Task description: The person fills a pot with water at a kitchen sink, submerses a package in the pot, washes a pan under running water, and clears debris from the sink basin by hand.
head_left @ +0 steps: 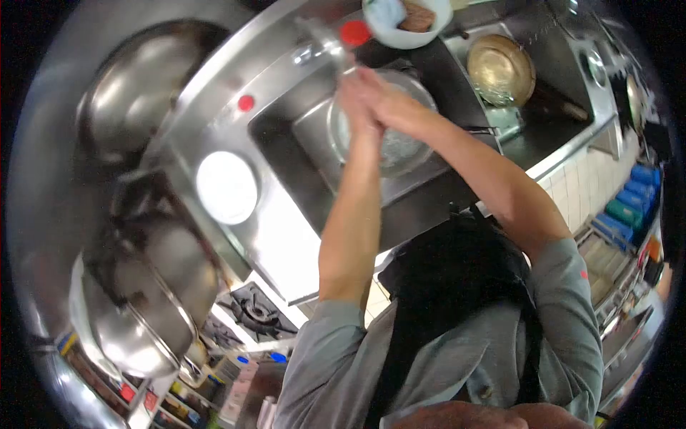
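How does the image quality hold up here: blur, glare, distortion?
Head view: left hand and right hand look motion-blurred; head view: glare washes out the steel counter left of the sink; head view: fisheye curvature bends straight edges, and the corners fall to black.

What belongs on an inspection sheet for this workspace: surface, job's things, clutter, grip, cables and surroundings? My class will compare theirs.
Surface: steel counter around a sink.
Job's things: round bowl in the sink.
Clutter: white disc, white bowl, metal pan.
Grip: left hand and right hand together over the round bowl; fingers too blurred to judge.
Cables: nothing seen.
Surroundings: gas burner, large metal vessel.
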A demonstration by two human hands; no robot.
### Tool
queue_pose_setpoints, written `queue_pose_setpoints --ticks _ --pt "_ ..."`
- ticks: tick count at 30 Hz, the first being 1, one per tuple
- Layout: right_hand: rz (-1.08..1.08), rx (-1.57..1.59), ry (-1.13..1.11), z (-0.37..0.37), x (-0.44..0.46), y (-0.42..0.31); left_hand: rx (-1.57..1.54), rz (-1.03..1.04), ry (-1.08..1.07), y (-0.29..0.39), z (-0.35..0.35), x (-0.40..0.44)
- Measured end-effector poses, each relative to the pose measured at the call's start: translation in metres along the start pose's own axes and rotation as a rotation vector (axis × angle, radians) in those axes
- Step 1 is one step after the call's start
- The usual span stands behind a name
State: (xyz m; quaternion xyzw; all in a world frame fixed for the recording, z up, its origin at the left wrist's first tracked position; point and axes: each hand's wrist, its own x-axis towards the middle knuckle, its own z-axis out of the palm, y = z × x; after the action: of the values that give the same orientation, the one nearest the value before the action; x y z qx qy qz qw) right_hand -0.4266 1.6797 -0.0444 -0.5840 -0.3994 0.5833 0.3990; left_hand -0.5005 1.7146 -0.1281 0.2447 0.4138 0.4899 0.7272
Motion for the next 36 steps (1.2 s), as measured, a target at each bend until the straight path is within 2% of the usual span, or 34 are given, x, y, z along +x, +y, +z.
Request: queue_pose_setpoints --ticks 1,2,3,4,5,7,8,10,13,14,16,17,19,20,22,23,25,26,27,29,30,32,33,36 --pt "-0.003 0.007 -0.042 0.003 0.0 0.001 0.361 0.199 -0.014 -0.006 0.001 -0.016" --pt "0.005 0.157 -0.003 0.005 0.001 -0.004 0.729 0.382 -0.027 -0.003 0.0 -0.031" --pt "0.019 0.306 0.044 0.008 0.002 -0.007 0.705 0.362 -0.013 0.0 0.006 -0.054" --pt "0.023 0.309 0.022 0.008 0.01 -0.006 0.31 0.148 0.031 0.008 0.015 -0.078" --pt "0.081 0.314 -0.013 0.004 0.021 -0.004 0.072 0.019 0.078 0.017 0.023 -0.097" --pt "0.147 0.312 -0.03 0.002 0.027 -0.001 -0.061 -0.031 0.108 0.026 0.033 -0.112" --pt "0.065 0.226 -0.037 0.008 0.029 0.0 -0.079 -0.016 0.122 0.029 0.036 -0.108" --pt "-0.079 0.043 -0.037 0.015 0.035 -0.001 -0.048 0.057 0.134 0.038 0.041 -0.085" --pt "-0.162 0.202 -0.05 0.015 0.031 -0.003 0.079 0.323 0.023 0.05 0.036 -0.043" --pt "-0.164 0.197 -0.035 0.013 0.027 -0.005 0.073 0.316 0.01 0.044 0.028 -0.021" --pt "0.013 0.304 -0.047 0.005 0.009 -0.011 -0.053 0.176 0.024 0.03 0.011 0.016" --pt "0.008 0.298 -0.021 -0.001 0.002 -0.005 -0.061 0.164 0.001 0.037 0.014 0.014" --pt "0.025 0.378 -0.142 -0.016 -0.016 0.02 0.565 0.048 -0.026 0.051 0.025 0.005" --pt "0.022 0.373 -0.106 -0.025 -0.033 0.034 0.558 0.036 -0.06 0.038 0.021 0.01" --pt "-0.2 -0.334 -0.065 -0.038 -0.075 0.06 0.792 0.434 -0.095 0.009 0.003 0.015" --pt "-0.193 -0.324 -0.044 -0.048 -0.09 0.071 0.799 0.425 -0.117 0.006 -0.002 0.015" --pt "-0.056 -0.47 0.001 -0.069 -0.119 0.094 0.958 0.132 -0.168 0.03 -0.001 -0.007" --pt "-0.092 -0.442 0.117 -0.081 -0.13 0.113 1.113 -0.001 -0.168 0.041 0.003 -0.01" --pt "-0.131 -0.412 0.225 -0.092 -0.139 0.13 1.116 0.014 -0.16 0.046 0.003 -0.009" --pt "-0.135 -0.485 0.251 -0.115 -0.16 0.143 1.281 -0.023 -0.139 0.044 -0.001 -0.009" --pt "-0.113 -0.553 0.292 -0.122 -0.176 0.15 1.282 -0.025 -0.144 0.029 -0.016 -0.006" --pt "-0.107 -0.59 0.26 -0.133 -0.201 0.166 1.134 0.395 -0.222 -0.001 -0.041 0.015" --pt "-0.101 -0.629 0.223 -0.136 -0.21 0.174 1.133 0.411 -0.25 0.007 -0.03 0.015" --pt "-0.069 -0.713 0.236 -0.132 -0.232 0.205 1.231 -0.087 -0.099 0.039 0.001 -0.008"
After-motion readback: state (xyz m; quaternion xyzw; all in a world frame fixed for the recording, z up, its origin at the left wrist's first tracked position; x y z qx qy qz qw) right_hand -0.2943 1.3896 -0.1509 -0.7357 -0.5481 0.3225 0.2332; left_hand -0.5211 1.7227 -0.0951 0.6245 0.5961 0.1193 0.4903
